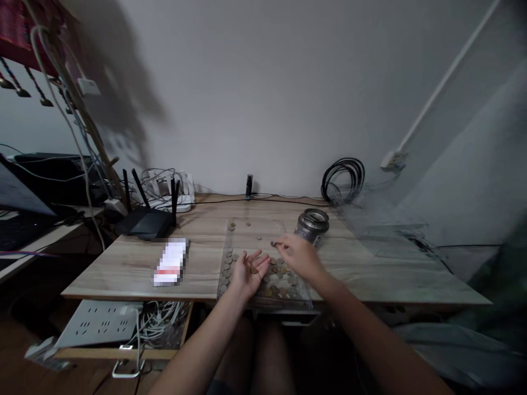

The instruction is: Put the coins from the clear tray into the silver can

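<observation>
Left hand (248,272) lies palm-up, cupping a coin (254,270); right hand (297,255) pinches another. Coins seem small, stiff, slippery: pinch the edges.

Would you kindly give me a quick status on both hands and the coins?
Left hand open, palm up, over coins. Right hand pinching one coin, beside tin. Coins spread on clear tray. Nothing blocking.

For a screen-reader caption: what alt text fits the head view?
Left hand lies palm-up holding a coin while the right hand pinches another above loose coins on a clear tray; a metal tin and black router stand on the wooden table.
</observation>
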The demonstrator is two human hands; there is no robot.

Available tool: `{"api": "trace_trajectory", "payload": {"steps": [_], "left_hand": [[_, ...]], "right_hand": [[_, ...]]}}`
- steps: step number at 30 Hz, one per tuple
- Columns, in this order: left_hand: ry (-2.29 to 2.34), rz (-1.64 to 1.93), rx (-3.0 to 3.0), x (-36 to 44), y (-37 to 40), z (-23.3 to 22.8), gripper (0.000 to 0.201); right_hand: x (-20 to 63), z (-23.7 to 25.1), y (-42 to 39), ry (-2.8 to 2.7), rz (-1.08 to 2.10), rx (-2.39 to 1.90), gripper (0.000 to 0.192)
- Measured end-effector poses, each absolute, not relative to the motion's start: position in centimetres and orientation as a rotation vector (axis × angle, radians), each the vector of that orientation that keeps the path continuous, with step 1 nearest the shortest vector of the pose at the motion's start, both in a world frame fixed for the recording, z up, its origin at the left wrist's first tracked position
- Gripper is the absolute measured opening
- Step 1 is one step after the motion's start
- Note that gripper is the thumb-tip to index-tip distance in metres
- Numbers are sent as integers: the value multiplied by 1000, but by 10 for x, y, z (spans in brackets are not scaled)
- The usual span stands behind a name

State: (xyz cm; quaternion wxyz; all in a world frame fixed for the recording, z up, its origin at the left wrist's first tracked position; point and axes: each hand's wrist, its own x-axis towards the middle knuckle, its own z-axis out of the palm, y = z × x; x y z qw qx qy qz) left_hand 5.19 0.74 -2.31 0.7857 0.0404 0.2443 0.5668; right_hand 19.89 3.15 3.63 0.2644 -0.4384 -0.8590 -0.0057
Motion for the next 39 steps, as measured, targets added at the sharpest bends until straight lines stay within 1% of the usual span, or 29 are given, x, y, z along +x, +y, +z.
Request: {"api": "trace_trajectory", "payload": {"steps": [3,6,9,12,16,20,26,29,32,33,36,39], "left_hand": [[521,1178,97,53,8,-25,44],[518,1161,113,53,9,-27,40],[530,1162,129,53,10,-27,37],[545,1163,151,53,10,-27,36],[562,1170,164,53,10,-27,35],[567,1168,167,53,10,-28,34],[561,1174,159,53,12,-31,37],[516,1203,135,52,11,-30,41],[493,1257,97,51,9,-27,45],[491,1275,87,50,8,-25,46],[496,1294,89,49,5,-20,49],[502,1265,112,49,3,-17,50]], "right_hand": [[233,66,63,-2102,-77,-1300,25],[269,84,96,-1879,-161,-1587,27],[292,88,120,-1839,-189,-1856,27],[296,86,129,-1837,-272,-2014,27],[290,85,129,-1815,-301,-2108,29],[287,86,127,-1817,-315,-2092,31],[286,90,133,-1799,-201,-2148,25],[276,93,122,-1770,-264,-2043,29],[246,83,87,-1899,-307,-1722,31],[232,75,71,-2019,-255,-1608,31],[190,38,24,-2549,89,-1217,25],[163,6,-2,-2654,154,-1098,23]]}}
